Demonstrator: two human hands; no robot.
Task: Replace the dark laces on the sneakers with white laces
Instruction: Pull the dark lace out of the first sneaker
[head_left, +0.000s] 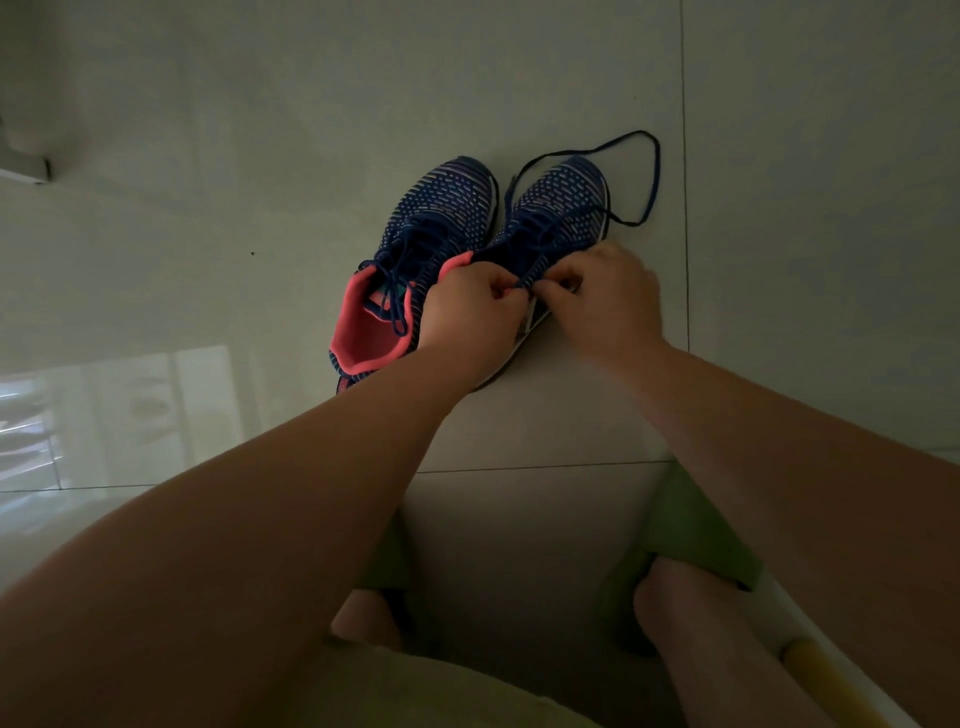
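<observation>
Dark lace (524, 283) is pinched between my left hand (470, 306) and right hand (605, 301) over the right sneaker (563, 208); yanking could jam it in an eyelet.

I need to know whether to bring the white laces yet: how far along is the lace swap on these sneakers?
Early. Done: part of the right sneaker's dark lace is pulled loose and loops on the floor. In hand: the left hand and right hand pinch that lace near the sneaker's collar. Left: the left sneaker is fully laced in dark, and no white laces are visible.
</observation>
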